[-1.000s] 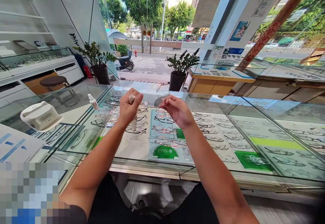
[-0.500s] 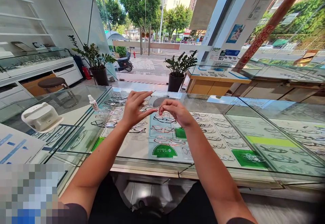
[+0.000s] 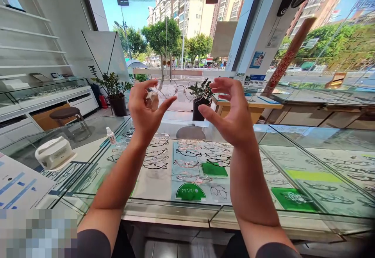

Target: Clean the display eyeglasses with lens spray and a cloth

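My left hand (image 3: pixel 146 111) and my right hand (image 3: pixel 233 113) are raised to face height above the glass display counter (image 3: pixel 263 141). Between them hangs a thin-rimmed pair of glasses (image 3: pixel 172 89), with its lenses facing away towards the window. The curled fingers of my left hand hold one side of the frame, and a small white cloth (image 3: pixel 152 98) is tucked in its palm. My right hand's fingers curl round the other side, thumb stretched out. The temples are too thin to trace.
Under the counter glass lie several rows of eyeglass frames (image 3: pixel 187 152) and green signs (image 3: pixel 190 192). A small spray bottle (image 3: pixel 110 135) and a white device (image 3: pixel 54 153) stand on the left. Potted plants (image 3: pixel 200 94) and a stool (image 3: pixel 66 113) lie beyond.
Both hands have risen from just above the counter to face height, moved apart, and the glasses are now held up against the window. The view has tilted upward.
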